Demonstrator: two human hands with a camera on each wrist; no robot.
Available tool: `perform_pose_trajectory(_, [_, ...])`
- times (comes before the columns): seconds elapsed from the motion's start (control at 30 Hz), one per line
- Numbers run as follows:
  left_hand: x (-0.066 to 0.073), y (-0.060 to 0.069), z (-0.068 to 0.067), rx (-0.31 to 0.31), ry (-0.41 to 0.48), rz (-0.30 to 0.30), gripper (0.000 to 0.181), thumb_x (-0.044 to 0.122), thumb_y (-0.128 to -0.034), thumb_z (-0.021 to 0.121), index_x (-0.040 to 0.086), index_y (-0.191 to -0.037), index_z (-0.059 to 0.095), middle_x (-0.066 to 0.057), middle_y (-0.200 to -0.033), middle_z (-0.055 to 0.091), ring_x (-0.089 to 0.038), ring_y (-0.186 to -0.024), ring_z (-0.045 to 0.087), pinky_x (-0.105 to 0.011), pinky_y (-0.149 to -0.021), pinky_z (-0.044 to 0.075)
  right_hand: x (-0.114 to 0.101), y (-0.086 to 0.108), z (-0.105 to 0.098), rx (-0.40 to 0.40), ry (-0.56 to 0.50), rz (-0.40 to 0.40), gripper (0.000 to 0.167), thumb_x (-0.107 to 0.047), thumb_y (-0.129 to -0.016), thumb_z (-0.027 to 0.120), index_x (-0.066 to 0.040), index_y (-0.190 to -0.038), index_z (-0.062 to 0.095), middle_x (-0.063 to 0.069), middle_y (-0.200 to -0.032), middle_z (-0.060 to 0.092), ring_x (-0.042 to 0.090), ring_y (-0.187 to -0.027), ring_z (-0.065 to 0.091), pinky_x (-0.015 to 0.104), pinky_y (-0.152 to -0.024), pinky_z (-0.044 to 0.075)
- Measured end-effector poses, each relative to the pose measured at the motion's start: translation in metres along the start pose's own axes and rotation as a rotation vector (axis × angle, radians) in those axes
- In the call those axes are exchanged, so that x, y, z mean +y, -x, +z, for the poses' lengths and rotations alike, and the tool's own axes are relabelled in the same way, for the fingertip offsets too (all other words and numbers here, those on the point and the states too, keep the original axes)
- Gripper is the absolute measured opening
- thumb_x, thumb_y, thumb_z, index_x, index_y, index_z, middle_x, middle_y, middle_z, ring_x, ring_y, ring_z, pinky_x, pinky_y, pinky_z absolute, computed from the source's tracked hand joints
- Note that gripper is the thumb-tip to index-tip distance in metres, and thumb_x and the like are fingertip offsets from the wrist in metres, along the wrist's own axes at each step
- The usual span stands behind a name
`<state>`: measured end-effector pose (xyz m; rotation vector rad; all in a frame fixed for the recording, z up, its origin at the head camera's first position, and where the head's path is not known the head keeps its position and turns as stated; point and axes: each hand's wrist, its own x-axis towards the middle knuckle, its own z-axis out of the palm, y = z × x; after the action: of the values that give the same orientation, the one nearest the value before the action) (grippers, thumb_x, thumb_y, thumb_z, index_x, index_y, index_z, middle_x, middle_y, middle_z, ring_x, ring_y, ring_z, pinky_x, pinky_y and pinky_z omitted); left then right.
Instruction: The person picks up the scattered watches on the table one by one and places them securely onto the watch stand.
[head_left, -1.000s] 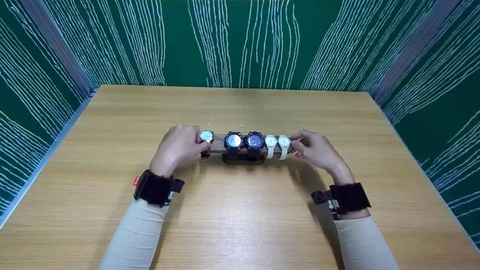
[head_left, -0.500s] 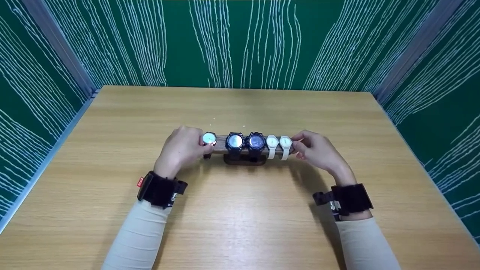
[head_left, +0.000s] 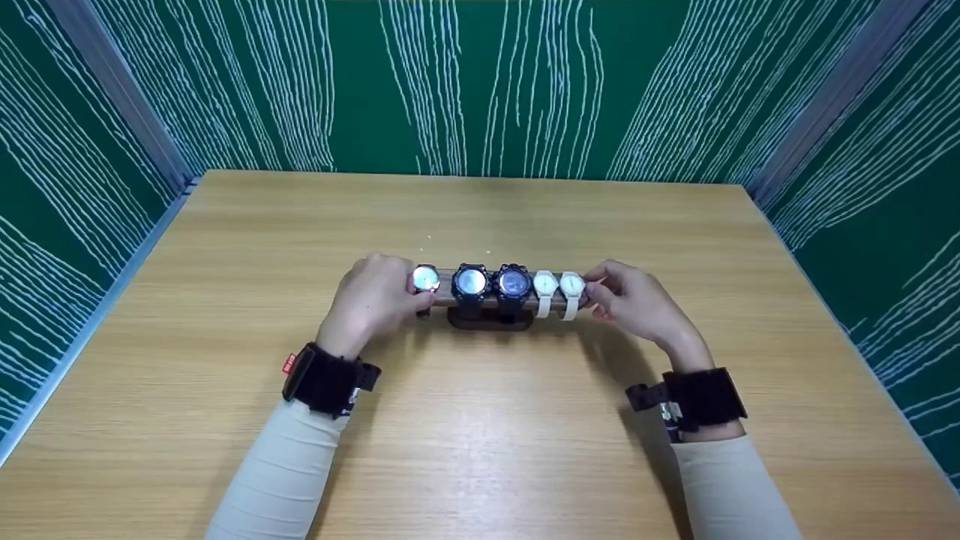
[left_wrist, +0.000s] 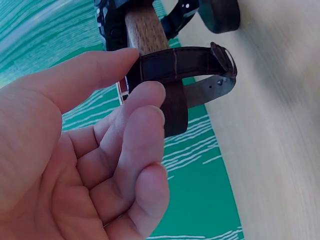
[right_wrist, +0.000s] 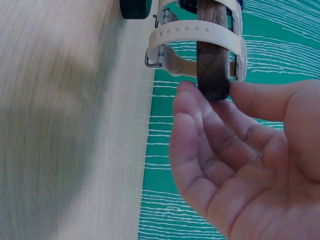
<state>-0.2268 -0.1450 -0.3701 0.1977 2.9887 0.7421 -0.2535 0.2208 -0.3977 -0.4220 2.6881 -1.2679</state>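
A wooden watch stand [head_left: 445, 291] stands mid-table with several watches looped round its bar. My left hand [head_left: 375, 296] pinches a wristwatch [head_left: 426, 278] at the bar's left end, thumb and fingertips at the sides of its case. In the left wrist view its dark brown leather strap [left_wrist: 175, 65] forms a buckled loop round the bar. My right hand [head_left: 634, 304] holds the bar's right end between thumb and fingers; the dark wooden end [right_wrist: 213, 75] shows in the right wrist view. Just beside those fingers hangs a white watch [head_left: 572, 284].
Along the bar sit a black watch [head_left: 471, 281], a second black watch [head_left: 514, 282] and another white watch [head_left: 544, 283]. The stand's oval base [head_left: 490, 320] rests on the wooden table [head_left: 480, 435]. A green wall [head_left: 360, 90] with white lines rises behind.
My left hand has slid the leather-strap watch rightward along the bar, narrowing the gap to the nearer black watch. My right hand stays at the bar's right end.
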Motion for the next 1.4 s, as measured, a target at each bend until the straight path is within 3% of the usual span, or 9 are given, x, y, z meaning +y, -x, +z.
perform_pose_trajectory(0.43, [0.007,0.0,0.009,0.049,0.019,0.014,0.031,0.036,-0.0916,0.086,0.009,-0.086,0.072,-0.004,-0.085,0.072,-0.019,-0.07,0.061,-0.03,-0.061,0.045,-0.001,-0.001,0.0,-0.017,-0.018,0.009,0.026,-0.011,-0.111,0.055,0.004,-0.131,0.061,0.023,-0.111,0.074,0.029,-0.086,0.072,0.034,-0.076,0.062])
perform_pose_trajectory(0.9, [0.009,-0.001,0.012,0.074,-0.047,0.065,0.05,0.045,-0.0892,0.086,0.013,-0.065,0.057,0.004,-0.065,0.055,-0.016,-0.065,0.052,-0.03,-0.06,0.039,0.0,0.0,0.0,-0.002,-0.012,0.003,0.023,-0.011,-0.111,0.055,0.004,-0.127,0.062,0.022,-0.108,0.076,0.031,-0.085,0.073,0.031,-0.076,0.061])
perform_pose_trajectory(1.4, [0.008,-0.003,0.012,0.065,-0.056,0.058,0.045,0.044,-0.0899,0.086,0.013,-0.071,0.06,0.003,-0.068,0.059,-0.017,-0.067,0.055,-0.031,-0.062,0.04,0.002,0.0,0.0,-0.01,-0.032,0.009,0.026,-0.012,-0.111,0.055,0.004,-0.13,0.061,0.023,-0.112,0.075,0.029,-0.086,0.072,0.032,-0.079,0.062])
